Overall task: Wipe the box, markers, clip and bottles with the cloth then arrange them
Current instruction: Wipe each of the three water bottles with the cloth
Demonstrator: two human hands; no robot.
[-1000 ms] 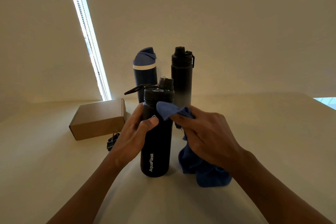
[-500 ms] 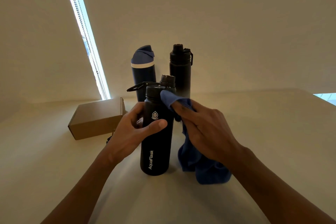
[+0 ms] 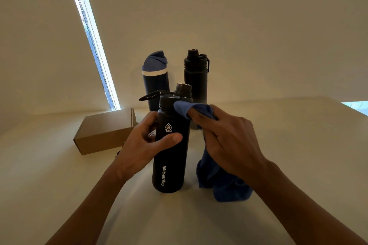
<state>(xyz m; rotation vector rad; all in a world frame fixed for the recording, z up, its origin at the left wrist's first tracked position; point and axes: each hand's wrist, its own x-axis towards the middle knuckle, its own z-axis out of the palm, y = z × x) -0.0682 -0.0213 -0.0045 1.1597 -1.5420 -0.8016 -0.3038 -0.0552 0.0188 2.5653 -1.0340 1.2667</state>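
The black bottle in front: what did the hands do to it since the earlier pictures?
The right hand slid the blue cloth up from the shoulder of the AquaFlask bottle to the rim of its lid. The left hand shifted its grip lower, and the bottle turned so its drop logo faces the camera. The two rear bottles and the box stayed put.

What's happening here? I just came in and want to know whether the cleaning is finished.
Not finished. The person's left hand grips a black AquaFlask bottle standing on the table, while the right hand presses a blue cloth against its lid. A blue-capped bottle and another black bottle stand behind; a cardboard box sits left.
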